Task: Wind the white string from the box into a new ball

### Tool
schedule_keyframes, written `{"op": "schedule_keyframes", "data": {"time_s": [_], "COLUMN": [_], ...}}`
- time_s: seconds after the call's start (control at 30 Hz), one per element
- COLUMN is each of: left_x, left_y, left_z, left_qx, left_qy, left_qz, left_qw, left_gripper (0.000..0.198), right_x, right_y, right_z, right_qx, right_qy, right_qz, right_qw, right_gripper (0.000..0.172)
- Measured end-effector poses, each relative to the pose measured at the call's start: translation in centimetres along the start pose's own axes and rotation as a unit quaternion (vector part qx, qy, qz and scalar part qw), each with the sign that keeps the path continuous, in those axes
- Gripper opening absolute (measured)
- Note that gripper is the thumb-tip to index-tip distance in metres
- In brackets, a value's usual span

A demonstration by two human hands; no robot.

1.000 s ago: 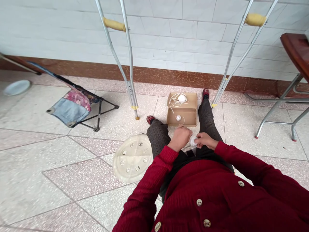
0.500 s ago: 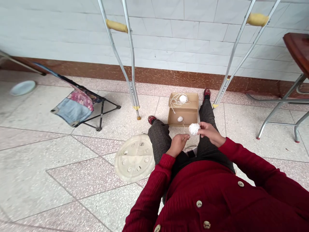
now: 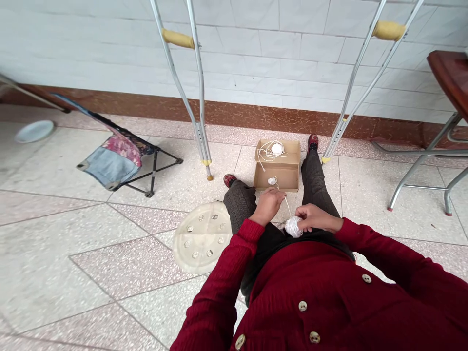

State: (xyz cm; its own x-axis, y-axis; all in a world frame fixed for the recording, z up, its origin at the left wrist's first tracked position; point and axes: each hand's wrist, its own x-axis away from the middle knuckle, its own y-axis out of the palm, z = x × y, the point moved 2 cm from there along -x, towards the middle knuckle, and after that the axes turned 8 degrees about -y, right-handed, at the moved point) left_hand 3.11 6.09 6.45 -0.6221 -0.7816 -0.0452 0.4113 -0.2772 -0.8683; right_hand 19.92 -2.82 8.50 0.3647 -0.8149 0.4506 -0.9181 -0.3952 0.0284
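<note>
Over the person's lap, the right hand (image 3: 314, 218) has its fingers closed around a loose white ball of string (image 3: 293, 227), which rests against dark clothing (image 3: 274, 239), while the left hand (image 3: 267, 205) sits just ahead with its fingers drawn together beside a thin white strand (image 3: 287, 207) rising from the ball (too fine to tell whether they pinch it). Farther ahead, between the grey trouser legs (image 3: 314, 180), an open tan cardboard box (image 3: 288, 181) holds a larger white string ball (image 3: 277, 148) and a small white string ball (image 3: 272, 181).
</note>
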Motion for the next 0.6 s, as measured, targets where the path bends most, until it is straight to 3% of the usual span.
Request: {"op": "schedule_keyframes", "data": {"time_s": [0.17,0.33,0.47,0.6], "left_x": [-0.5,1.7,2.7,2.1], "left_y": [-2.8,-1.2,1.1,1.6], "left_z": [3.2,4.2,2.4,0.5], "left_qx": [-0.074,-0.017,0.115,0.144], "left_qy": [0.038,-0.037,-0.109,-0.127], "left_qz": [-0.008,0.002,-0.018,-0.029], "left_qw": [0.996,0.999,0.987,0.981], "left_gripper": [0.027,0.030,0.031,0.028], "right_x": [-4.1,-7.3,-6.0,-2.3], "right_y": [-1.7,-5.3,-5.2,-1.9], "right_z": [2.1,-0.7,-4.0,-4.7], "right_qx": [-0.096,-0.180,-0.238,-0.256], "right_qy": [0.010,-0.043,-0.089,-0.100], "right_qz": [0.211,0.312,0.275,0.128], "right_qw": [0.973,0.932,0.927,0.953], "right_gripper": [0.019,0.018,0.014,0.020]}}
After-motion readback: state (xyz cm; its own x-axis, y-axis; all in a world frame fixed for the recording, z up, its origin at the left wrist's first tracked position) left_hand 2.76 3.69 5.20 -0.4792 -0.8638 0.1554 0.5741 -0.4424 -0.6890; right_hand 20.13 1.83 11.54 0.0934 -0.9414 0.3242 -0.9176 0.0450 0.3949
